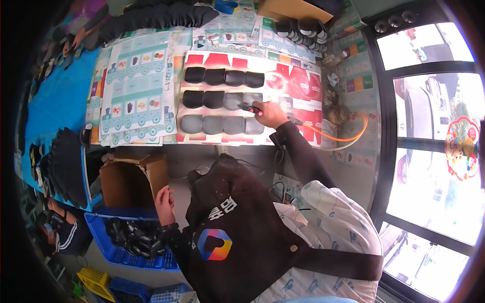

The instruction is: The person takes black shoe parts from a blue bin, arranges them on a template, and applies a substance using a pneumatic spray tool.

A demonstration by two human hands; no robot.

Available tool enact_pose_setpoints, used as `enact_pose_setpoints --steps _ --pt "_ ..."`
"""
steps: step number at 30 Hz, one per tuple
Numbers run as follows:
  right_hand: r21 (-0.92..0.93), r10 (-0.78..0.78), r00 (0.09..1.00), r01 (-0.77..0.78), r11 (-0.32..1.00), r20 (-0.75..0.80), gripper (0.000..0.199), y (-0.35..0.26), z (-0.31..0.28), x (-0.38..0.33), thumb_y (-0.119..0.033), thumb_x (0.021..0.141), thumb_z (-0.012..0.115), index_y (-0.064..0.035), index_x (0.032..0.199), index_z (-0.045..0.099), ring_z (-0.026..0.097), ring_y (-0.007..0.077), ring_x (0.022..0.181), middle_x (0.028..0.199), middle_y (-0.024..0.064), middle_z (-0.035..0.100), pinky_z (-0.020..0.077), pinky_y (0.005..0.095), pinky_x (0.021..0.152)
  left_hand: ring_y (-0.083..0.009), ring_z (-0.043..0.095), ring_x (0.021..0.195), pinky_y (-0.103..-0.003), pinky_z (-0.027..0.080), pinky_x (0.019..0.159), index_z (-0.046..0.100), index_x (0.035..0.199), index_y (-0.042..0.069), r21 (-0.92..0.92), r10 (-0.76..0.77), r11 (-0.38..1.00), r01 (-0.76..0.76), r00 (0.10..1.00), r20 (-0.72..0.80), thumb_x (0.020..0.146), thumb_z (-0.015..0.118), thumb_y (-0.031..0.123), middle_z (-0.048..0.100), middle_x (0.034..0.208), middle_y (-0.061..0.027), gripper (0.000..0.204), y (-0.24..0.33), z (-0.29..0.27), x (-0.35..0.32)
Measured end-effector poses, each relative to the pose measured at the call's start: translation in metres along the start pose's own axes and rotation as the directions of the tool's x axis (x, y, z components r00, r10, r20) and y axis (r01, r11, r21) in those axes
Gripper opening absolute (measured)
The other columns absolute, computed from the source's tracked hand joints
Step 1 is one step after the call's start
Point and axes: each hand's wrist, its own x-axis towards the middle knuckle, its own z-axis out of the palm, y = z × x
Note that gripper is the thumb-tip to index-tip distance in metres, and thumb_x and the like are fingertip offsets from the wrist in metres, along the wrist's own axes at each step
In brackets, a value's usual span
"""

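Tool: right hand (269, 114) is closed round a small dark tool (249, 107) with a red-lit spot, an orange hose (337, 137) trailing from it toward the window side.
Pads: twelve dark curved pads (223, 101) lie in three rows of four on a red-and-white sheet (298, 83); the tool tip touches the last pad of the middle row.
Relation: the pads lie to the left of the right hand, their rows running left to right across the sheet, so the tool points along the row (the right hand is much the nearer one).
Left hand: left hand (164, 201) hangs well below the sheet, fingers loosely curled, holding nothing, just beside an open cardboard box (132, 178).
Crate: a blue crate (132, 242) of dark pieces sits below the box.
Prints: left of the sheet, pale teal cards (136, 86) with train and fruit pictures cover the surface (202, 151).
Stacks: beyond the sheet, more dark pads stand stacked (302, 29).
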Motion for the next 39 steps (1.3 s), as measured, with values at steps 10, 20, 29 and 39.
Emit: enact_pose_setpoints --steps 10,20,29,39 --pt "-0.012 -0.103 0.99 0.105 0.994 0.094 0.014 0.01 0.01 0.016 -0.017 0.082 0.059 -0.0114 0.091 0.068 0.066 0.0445 0.075 0.075 0.0211 0.067 0.0521 0.055 0.068 -0.0028 0.046 0.064 -0.018 0.032 0.054 0.066 0.124 0.005 0.051 0.006 0.999 -0.007 1.0 0.016 0.105 0.056 0.017 0.069 0.101 -0.0032 0.025 0.008 0.028 0.019" --pt "0.072 -0.062 0.989 0.052 0.996 0.135 0.02 0.025 -0.012 0.054 -0.013 0.077 0.064 -0.0101 0.097 0.07 0.066 0.0448 0.076 0.076 0.0224 0.067 0.0534 0.0509 0.07 -0.0013 0.046 0.064 -0.017 0.032 0.052 0.065 0.124 0.005 0.077 -0.053 0.996 0.053 0.999 -0.01 0.104 0.057 0.018 0.071 0.099 -0.0027 0.025 0.002 0.036 0.027" --pt "0.202 -0.029 0.975 -0.016 0.979 0.219 0.023 0.053 -0.027 0.135 -0.02 0.079 0.061 -0.0039 0.089 0.074 0.067 0.0439 0.088 0.09 0.026 0.069 0.0545 0.0501 0.083 -0.0029 0.044 0.058 -0.019 0.031 0.049 0.064 0.126 0.003 0.154 -0.101 0.982 0.112 0.992 -0.072 0.106 0.055 0.018 0.069 0.1 -0.0064 0.026 0.016 0.067 0.027" --pt "0.238 0.035 0.906 -0.148 0.96 0.422 0.031 0.074 -0.026 0.173 -0.024 0.078 0.061 -0.0003 0.094 0.072 0.068 0.0418 0.093 0.097 0.0267 0.07 0.053 0.0457 0.086 -0.0044 0.045 0.057 -0.019 0.031 0.048 0.062 0.128 0.002 0.236 -0.138 0.961 0.144 0.99 -0.042 0.106 0.054 0.017 0.069 0.101 -0.0086 0.028 0.025 0.095 0.027"
